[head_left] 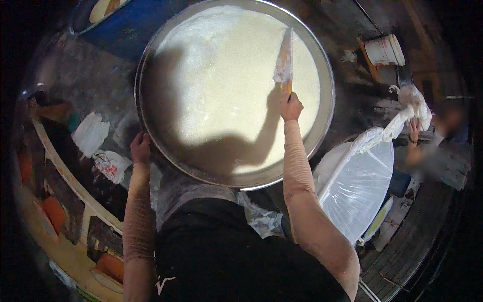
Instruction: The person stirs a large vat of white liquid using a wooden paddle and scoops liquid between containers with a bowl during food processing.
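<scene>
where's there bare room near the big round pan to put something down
Left of the pan, the dark floor between the blue container and the white bags looks bare, though dim. Lower right is crowded: a plastic-covered tub sits beside the pan, near the right forearm.

Your right hand (pixel 291 106) hides part of the handle (pixel 287 87) of the paddle (pixel 284 59); the far-left blue tub (pixel 118 38) is cut off; the person (pixel 427 163) at right is partly blurred.

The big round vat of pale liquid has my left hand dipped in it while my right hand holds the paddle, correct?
Not quite: the head view shows your left hand outside the vat, at its rim. Your right hand does hold the paddle.
</scene>
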Tool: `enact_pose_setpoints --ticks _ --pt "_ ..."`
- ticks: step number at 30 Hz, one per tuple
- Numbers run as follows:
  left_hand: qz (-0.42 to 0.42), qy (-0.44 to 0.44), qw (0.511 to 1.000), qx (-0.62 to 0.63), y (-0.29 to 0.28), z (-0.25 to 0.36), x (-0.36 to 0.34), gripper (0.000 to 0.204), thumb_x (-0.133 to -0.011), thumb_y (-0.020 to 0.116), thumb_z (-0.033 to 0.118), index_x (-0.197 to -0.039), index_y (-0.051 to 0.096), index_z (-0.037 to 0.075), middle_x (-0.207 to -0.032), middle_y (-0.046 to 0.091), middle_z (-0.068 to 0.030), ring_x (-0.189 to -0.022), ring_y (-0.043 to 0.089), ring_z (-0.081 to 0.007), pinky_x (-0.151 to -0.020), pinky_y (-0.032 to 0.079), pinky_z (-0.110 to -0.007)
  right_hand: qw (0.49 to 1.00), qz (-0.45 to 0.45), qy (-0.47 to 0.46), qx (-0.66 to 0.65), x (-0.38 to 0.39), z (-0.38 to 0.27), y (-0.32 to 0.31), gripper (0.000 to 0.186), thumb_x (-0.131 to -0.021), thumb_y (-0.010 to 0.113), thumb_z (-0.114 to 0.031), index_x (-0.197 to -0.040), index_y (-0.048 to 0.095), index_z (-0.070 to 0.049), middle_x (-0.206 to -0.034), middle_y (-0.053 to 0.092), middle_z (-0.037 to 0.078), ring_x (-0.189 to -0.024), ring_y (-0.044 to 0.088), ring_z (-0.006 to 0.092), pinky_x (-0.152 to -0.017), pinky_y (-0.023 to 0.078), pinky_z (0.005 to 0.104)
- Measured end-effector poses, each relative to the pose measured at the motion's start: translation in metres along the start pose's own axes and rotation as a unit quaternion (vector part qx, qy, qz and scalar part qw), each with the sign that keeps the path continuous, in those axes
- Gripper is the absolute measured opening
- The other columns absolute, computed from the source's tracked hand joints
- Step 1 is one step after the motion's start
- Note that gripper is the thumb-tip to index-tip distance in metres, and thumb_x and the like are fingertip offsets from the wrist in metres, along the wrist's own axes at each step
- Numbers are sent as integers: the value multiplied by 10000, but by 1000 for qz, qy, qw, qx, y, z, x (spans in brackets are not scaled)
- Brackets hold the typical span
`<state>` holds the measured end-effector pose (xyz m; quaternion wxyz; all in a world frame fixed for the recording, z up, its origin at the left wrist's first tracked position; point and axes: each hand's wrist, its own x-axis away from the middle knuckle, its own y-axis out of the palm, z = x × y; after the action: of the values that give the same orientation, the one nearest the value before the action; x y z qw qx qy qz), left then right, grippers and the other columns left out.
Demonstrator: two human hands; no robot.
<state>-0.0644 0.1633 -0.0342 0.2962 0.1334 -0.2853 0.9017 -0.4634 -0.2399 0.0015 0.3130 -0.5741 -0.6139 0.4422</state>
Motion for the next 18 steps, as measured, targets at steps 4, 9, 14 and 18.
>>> enact_pose_setpoints --ticks 4,9,14,18 --pt "-15 9 999 45 3 0 -1 313 -918 608 193 -1140 633 -26 -983 695 -100 -884 617 -153 -808 470 -297 998 -40 -36 14 2 -13 35 348 -894 509 -362 -803 618 -44 -649 650 148 -617 649 351 -631 510 448" --pt "17 11 1000 4 13 58 27 266 -918 598 183 -1077 655 -22 -906 689 -67 -801 589 -132 -749 471 -295 991 -70 -107 40 84 -28 36 343 -915 494 -354 -759 576 -60 -619 611 152 -592 606 375 -642 455 478" --pt "-10 -96 985 145 20 46 17 237 -903 606 172 -1038 665 -15 -852 685 -68 -730 570 -151 -708 469 -307 979 -81 -169 82 179 -39 11 300 -912 525 -313 -753 557 -61 -592 580 145 -578 570 377 -688 401 473" --pt "59 -21 997 41 26 9 7 286 -881 615 179 -1085 644 -19 -884 685 -166 -722 589 -249 -729 479 -347 960 -117 -236 97 234 -56 -26 259 -905 545 -277 -767 554 -57 -603 585 148 -608 572 380 -738 385 482"
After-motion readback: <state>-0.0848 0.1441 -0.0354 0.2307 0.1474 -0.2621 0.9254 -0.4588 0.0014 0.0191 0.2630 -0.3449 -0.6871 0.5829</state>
